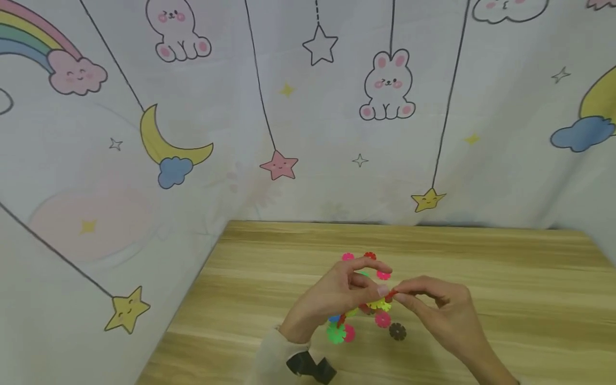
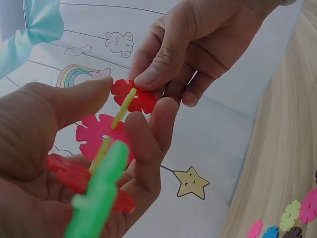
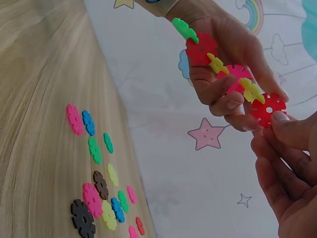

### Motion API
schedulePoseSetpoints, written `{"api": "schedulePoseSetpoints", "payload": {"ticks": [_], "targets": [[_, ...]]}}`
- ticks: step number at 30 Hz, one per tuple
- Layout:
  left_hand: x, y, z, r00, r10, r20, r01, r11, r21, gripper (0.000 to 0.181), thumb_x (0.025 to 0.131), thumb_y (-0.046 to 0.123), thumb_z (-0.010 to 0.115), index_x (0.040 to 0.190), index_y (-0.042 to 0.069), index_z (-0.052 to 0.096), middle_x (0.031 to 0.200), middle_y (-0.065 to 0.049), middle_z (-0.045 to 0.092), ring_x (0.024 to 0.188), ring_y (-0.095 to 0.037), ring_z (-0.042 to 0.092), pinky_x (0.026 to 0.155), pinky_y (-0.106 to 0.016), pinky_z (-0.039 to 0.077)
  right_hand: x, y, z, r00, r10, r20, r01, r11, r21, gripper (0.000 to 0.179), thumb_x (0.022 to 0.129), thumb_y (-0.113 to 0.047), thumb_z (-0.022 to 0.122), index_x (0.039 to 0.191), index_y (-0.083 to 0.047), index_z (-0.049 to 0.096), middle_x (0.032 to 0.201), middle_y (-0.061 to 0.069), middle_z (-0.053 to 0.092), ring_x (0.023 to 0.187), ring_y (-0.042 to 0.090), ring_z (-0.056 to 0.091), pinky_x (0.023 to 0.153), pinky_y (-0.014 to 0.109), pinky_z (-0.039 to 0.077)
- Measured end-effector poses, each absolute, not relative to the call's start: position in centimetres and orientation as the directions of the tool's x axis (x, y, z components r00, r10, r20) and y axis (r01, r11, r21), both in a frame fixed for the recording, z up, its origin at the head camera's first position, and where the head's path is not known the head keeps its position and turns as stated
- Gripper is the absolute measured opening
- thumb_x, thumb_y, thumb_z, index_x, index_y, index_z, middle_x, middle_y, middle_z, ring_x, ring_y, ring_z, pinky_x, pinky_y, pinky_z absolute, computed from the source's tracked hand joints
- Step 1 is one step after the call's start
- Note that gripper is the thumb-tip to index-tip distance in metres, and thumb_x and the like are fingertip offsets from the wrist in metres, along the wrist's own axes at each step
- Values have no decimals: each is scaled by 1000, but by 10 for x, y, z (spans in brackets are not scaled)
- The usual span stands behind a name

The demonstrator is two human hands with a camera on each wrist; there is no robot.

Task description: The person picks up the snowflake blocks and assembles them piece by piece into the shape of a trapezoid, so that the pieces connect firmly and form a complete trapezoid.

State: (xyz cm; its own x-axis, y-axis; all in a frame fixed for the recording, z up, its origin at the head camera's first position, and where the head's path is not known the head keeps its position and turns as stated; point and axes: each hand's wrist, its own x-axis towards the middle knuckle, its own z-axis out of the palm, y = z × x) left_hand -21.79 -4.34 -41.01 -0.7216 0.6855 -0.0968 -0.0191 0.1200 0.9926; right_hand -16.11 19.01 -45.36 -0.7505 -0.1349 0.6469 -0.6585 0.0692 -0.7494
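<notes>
A chain of notched plastic flower discs runs across my left hand, whose fingers curl round it. In the right wrist view it goes from a green disc through a red disc, a yellow disc, a pink disc and another yellow disc to a red end disc. My right hand pinches that end disc between thumb and fingers. The second yellow disc is slotted into its edge. Both hands are above the table, close together, with the left thumb tip right at the end disc.
Several loose discs lie on the wooden table below the hands, among them a black disc, a pink disc and a blue disc. A printed cloth with stars and rabbits hangs behind the table.
</notes>
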Motion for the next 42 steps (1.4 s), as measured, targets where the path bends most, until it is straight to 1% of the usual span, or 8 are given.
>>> {"api": "schedulePoseSetpoints", "payload": {"ticks": [6,10,15,20,25,32,38,42], "targets": [[-220,-40,-412,-737,670,-95,-35,103,994,35,102,20,75,136,25,68,96,-13,81,76,-16,75,73,-33,65,-160,195,-457,-828,-161,537,-560,173,-810,27,91,14,76,113,-2,80,105,3,83,98,10,79,91,19,61],[-220,-42,-411,-744,660,-103,-64,82,995,38,103,16,73,139,23,66,100,-24,79,76,-13,74,70,-29,62,-160,205,-473,-947,-134,291,-318,281,-906,23,99,-9,77,123,-8,78,113,-1,83,104,6,77,95,18,59],[-220,-46,-410,-760,641,-107,-65,90,994,38,103,16,73,139,22,66,98,-20,80,77,-13,71,70,-27,59,-162,211,-518,-991,-100,91,-123,382,-916,32,97,-22,81,128,-15,77,120,-2,82,108,1,74,95,20,58],[-220,-52,-412,-774,625,-99,-51,94,994,39,102,17,74,140,22,65,83,4,77,75,-13,65,70,-26,56,-160,207,-542,-990,-109,84,-127,491,-862,34,90,-28,87,123,-23,79,117,-8,82,108,0,73,95,21,58],[-220,-53,-411,-767,636,-91,-48,84,995,41,102,14,73,142,20,63,79,6,74,72,-11,64,69,-25,55,-161,206,-548,-972,-190,139,-224,568,-792,37,87,-33,91,120,-28,77,113,-17,79,108,-2,71,96,24,58],[-224,-54,-408,-776,625,-81,-23,99,995,40,102,19,74,140,21,64,82,5,75,77,-15,64,71,-27,56,-162,204,-551,-902,-272,336,-432,582,-689,47,79,-14,94,121,-22,73,105,-17,78,98,-2,68,88,27,59],[-225,-56,-407,-791,606,-83,-17,114,993,39,101,20,76,139,22,66,90,-2,77,78,-14,68,73,-28,58,-165,210,-549,-963,-184,196,-263,493,-829,34,86,-12,90,116,-16,75,100,-4,82,81,-1,72,71,22,60],[-226,-56,-406,-792,607,-70,-11,100,995,38,102,18,76,139,20,66,91,-4,77,79,-12,69,72,-27,58,-166,211,-545,-985,-67,156,-169,481,-860,25,87,-16,90,110,-17,82,102,-1,85,83,-2,76,74,19,61]]}}
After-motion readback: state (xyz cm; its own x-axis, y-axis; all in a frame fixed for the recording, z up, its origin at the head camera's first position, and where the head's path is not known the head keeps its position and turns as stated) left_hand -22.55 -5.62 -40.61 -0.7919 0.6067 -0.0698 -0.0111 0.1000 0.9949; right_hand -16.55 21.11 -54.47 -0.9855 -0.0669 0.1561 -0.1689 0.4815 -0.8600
